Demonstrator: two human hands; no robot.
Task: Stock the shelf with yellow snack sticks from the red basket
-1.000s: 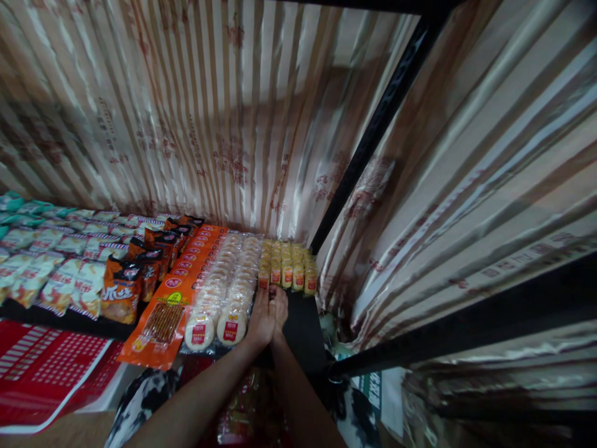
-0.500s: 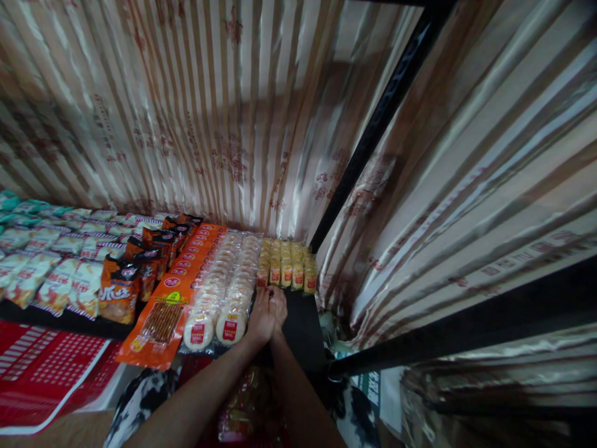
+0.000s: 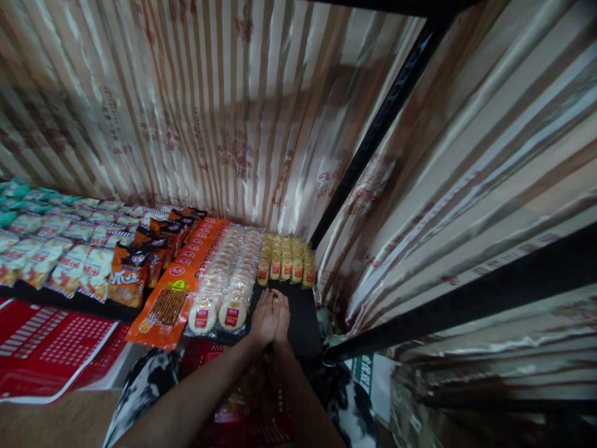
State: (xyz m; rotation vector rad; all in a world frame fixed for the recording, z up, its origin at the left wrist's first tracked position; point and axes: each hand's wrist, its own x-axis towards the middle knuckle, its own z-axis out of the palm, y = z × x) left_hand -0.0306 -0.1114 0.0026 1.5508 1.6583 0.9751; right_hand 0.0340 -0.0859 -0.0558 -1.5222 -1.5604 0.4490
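Both hands meet at the front edge of a dark shelf: the left hand (image 3: 262, 318) and the right hand (image 3: 281, 314) lie side by side, touching, fingers stretched forward and flat rather than curled. Whether anything is pinched beneath the palms cannot be told; nothing shows between the fingers, and they seem to rest on the bare black shelf (image 3: 303, 317) itself. The forearms rise from the bottom of the view and converge, which suits a reach into a narrow gap.

That gap lies between two rows of goods. Just to the left of the hands runs a double row of round cakes in clear wrap (image 3: 228, 283), red labels facing outward so they can be read from the front; the left hand sits right against the nearest pack. Just beyond the fingertips stands a small block of yellow packets (image 3: 286, 264), upright and packed tight, set back from the shelf edge with bare shelf in front of it.

Farther left lie flat orange packs (image 3: 180, 289) overlapped like shingles, then upright orange-and-black bags (image 3: 128, 280), then pale snack bags (image 3: 56, 261) in rows running away to the left. Each kind keeps its own lane, front to back.

Behind and to the right, striped shiny sheeting (image 3: 224, 112) lines the walls, and a black frame post (image 3: 373, 137) rises slantwise from the back corner.
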